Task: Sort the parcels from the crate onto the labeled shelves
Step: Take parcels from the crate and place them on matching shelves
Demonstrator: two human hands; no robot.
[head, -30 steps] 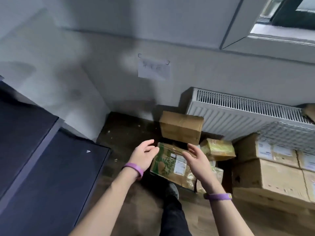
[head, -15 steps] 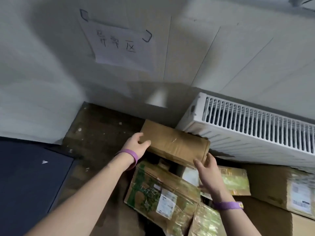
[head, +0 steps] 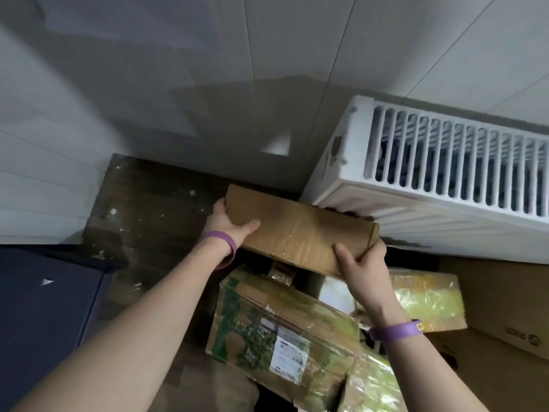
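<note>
A plain brown cardboard parcel lies tilted at the foot of the wall, beside the radiator. My left hand grips its left end, thumb on the top face. My right hand grips its right near corner, thumb on top and fingers round the end. Under and in front of it lie a brown parcel with green print and a white label and a yellow-green wrapped parcel.
A white radiator juts out at the right, close over the parcel's far end. A large brown carton stands at the right edge. A dark blue surface fills the left. Dark floor lies between them.
Both hands reached from above the pile to the brown parcel and took hold of its ends. The view has moved closer and lower; the paper sign on the wall has left the view.
</note>
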